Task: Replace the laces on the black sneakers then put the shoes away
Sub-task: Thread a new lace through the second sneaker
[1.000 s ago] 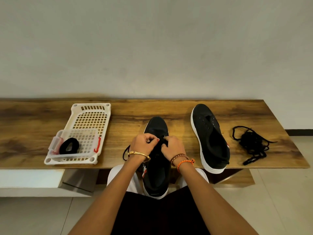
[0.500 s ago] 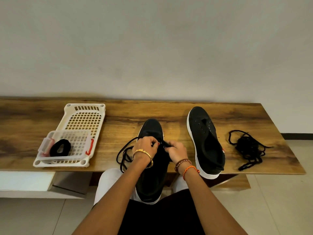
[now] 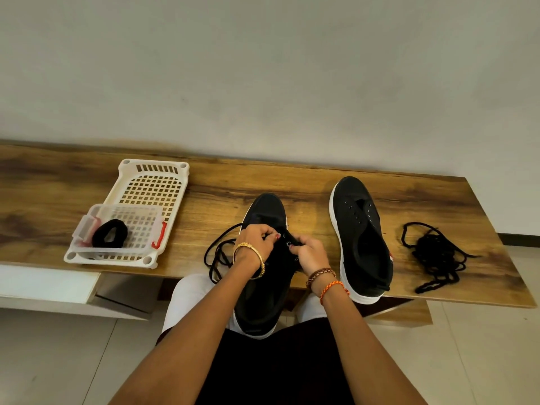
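On the bench [image 3: 292,176]: basket [image 3: 152,188] left, two sneakers [image 3: 361,238] centre (one overhanging), loose laces [image 3: 435,255] right.

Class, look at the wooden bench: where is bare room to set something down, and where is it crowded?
Bare wood lies left of the white basket, between the basket and the held sneaker, and along the back edge of the bench. It is crowded between the second sneaker and the lace pile, and around both hands.

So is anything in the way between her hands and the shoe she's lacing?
Nothing visible. The left hand and right hand are already on the near shoe, working the lace at its eyelets.
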